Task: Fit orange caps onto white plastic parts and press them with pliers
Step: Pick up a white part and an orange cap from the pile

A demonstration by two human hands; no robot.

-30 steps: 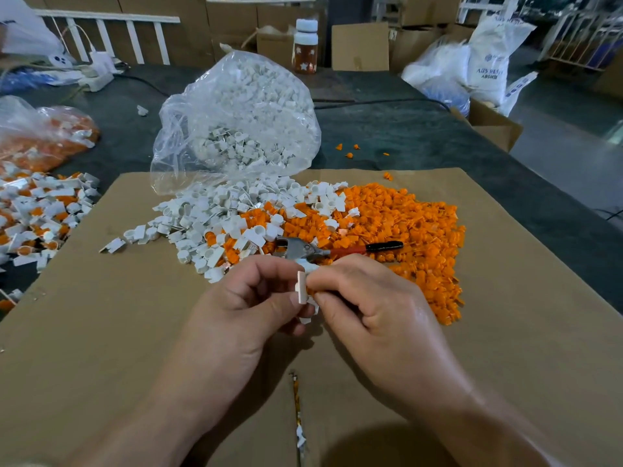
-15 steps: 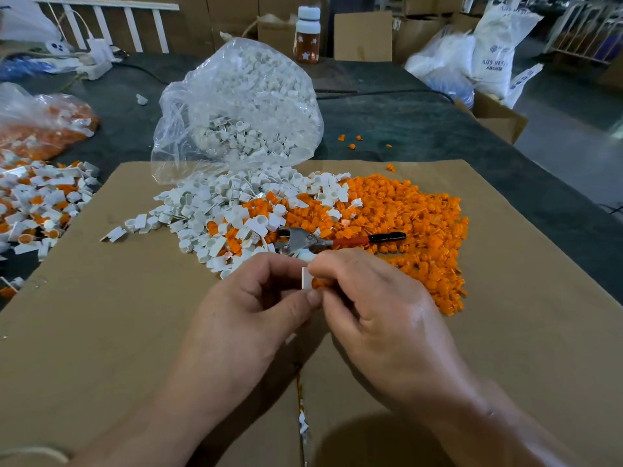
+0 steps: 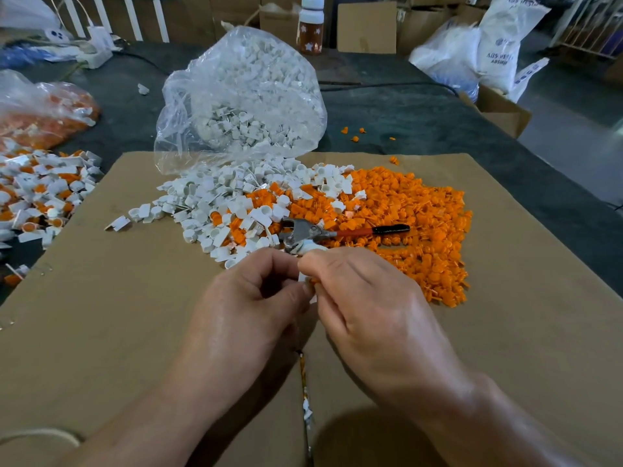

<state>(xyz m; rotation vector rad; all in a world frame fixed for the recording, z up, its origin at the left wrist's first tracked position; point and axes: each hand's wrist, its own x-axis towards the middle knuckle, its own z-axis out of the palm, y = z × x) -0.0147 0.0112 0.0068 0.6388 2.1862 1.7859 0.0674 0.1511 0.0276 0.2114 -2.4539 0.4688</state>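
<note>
My left hand point(image 3: 251, 299) and my right hand point(image 3: 365, 299) meet fingertip to fingertip over the cardboard sheet point(image 3: 101, 332). Between them they pinch a small white plastic part point(image 3: 303, 277), with a sliver of an orange cap point(image 3: 314, 281) showing at my right fingertips; most of both is hidden by my fingers. Just beyond my hands lie the pliers point(image 3: 313, 234) with a red and black handle, resting on the piles. A heap of loose white parts point(image 3: 219, 203) lies to the left and a heap of orange caps point(image 3: 421, 224) to the right.
An open clear bag of white parts point(image 3: 242, 96) stands behind the heaps. A pile of assembled white-and-orange pieces point(image 3: 37, 197) and a bag of orange caps point(image 3: 43, 112) lie at the left. Boxes, a bottle point(image 3: 310, 25) and white sacks stand at the back.
My hands have closed tighter around the white part, so less of it shows than a second ago. The pliers and heaps lie where they were.
</note>
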